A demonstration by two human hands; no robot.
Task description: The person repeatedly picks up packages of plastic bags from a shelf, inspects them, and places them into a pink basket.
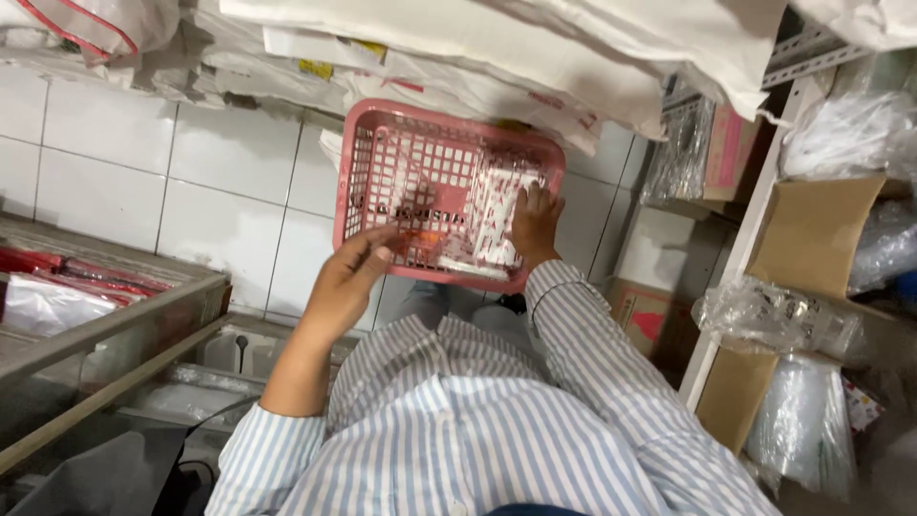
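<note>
The left hand [349,277] closes its grip on the near rim of one pink plastic basket [382,143], thumb over the edge and fingers underneath. The right hand [535,225] lies inside the basket with its fingers bent over a white packet [497,215]; whether that grip is closed on the packet or only resting on it cannot be told. The basket is held up in front of the chest, well above the floor, its latticed bottom tilted toward the camera. In it lie at least two flat packets: the white one under the right hand and an orange-marked one [425,239] near the left thumb; others are too blurred to count.

Both forearms rise from striped blue-and-white sleeves [592,354], the left sleeve pushed up to the elbow, the right one down to the wrist.

Behind the basket is a white tiled wall [220,182], with stacked white sacks [497,48] above. To the left stands a glass display case [105,315] holding red packets. To the right a white metal shelf [745,239] carries two cardboard boxes [812,229] and several clear plastic bags [774,315].
</note>
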